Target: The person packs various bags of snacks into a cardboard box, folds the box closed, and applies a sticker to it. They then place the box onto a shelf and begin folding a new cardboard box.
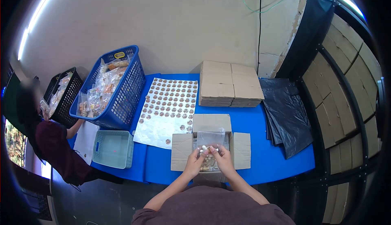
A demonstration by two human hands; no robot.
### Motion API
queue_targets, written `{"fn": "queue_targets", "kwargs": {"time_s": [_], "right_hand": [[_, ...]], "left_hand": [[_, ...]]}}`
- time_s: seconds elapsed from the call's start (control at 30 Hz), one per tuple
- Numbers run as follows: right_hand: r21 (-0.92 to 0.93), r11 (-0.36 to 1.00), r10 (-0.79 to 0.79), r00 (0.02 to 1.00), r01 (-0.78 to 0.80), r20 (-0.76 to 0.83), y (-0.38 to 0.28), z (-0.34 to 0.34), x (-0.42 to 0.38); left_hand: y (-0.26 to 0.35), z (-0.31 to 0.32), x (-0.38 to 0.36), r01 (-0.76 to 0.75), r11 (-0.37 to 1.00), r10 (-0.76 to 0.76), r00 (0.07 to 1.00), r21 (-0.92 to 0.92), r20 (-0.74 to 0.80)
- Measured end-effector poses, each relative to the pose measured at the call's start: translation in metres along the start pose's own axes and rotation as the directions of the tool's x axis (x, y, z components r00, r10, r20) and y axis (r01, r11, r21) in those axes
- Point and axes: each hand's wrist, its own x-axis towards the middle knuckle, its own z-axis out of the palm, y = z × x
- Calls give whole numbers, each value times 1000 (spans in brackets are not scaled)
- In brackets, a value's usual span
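Note:
Both of my hands are closed on a clear plastic pouch (210, 138) of small whitish pieces, whose exact kind I cannot make out. My left hand (195, 162) grips its left side and my right hand (223, 160) its right side, thumbs on the front. A small round brown sticker (210, 149) shows between the thumbs. The pouch is over an open cardboard box (181, 153) with its flaps folded out. My hands and the pouch hide most of the box's inside.
A sticker sheet (152, 129) lies left of the box. Behind are stacked flat cartons (218, 78); black plastic bags (287, 119) lie right. A blue basket (126, 97) holds packed pouches, near a pale green basket (126, 154). A co-worker (55, 149) stands left by a black basket (71, 103).

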Motion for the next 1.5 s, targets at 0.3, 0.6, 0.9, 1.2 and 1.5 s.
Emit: {"fn": "queue_targets", "kwargs": {"time_s": [0.3, 0.6, 0.9, 1.2, 1.5], "right_hand": [[-525, 843, -20, 970, -113, -241, 82, -42, 8], [-920, 361, -127, 985, 153, 115, 72, -40, -19], [-880, 434, -284, 956, 193, 69, 76, -44, -24], [-874, 349, -321, 919, 339, 228, 79, -39, -23], [-878, 319, -380, 897, 358, 227, 80, -35, -21]], "left_hand": [[-16, -8, -1, -134, 573, 445, 880, 809, -169], [-11, -62, -10, -22, 640, 457, 815, 768, -357], [-79, -18, -39, -326, 329, 97, 945, 886, 312], [-99, -3, -43, -297, 265, 174, 950, 917, 258], [-90, -17, -59, -244, 136, 162, 962, 960, 221]]}}
